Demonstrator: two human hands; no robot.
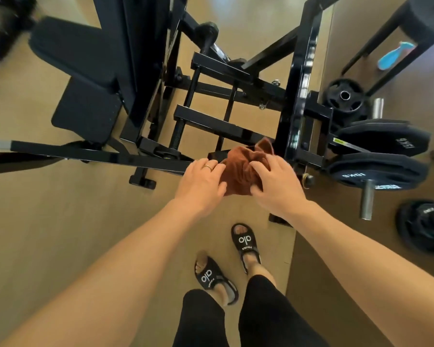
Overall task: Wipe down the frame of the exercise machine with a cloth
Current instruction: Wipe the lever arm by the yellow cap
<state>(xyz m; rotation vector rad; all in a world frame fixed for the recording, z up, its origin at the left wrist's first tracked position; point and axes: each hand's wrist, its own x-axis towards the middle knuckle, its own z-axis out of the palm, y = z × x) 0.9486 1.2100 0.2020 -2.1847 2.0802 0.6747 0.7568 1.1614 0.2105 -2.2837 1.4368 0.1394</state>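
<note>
Sandals [246, 242]: "alo". Weight plate [376, 171]: "10KG".

Count: 1 brown cloth [243, 169], 2 hands on it, left hand [201, 182] and right hand [277, 186]. 1 black machine frame [296, 96]. 4 weight plates: [346, 96], [381, 137], [376, 171], [422, 225]. 2 black slides: [212, 278], [244, 242]. 1 blue item [392, 56], blurred.
</note>
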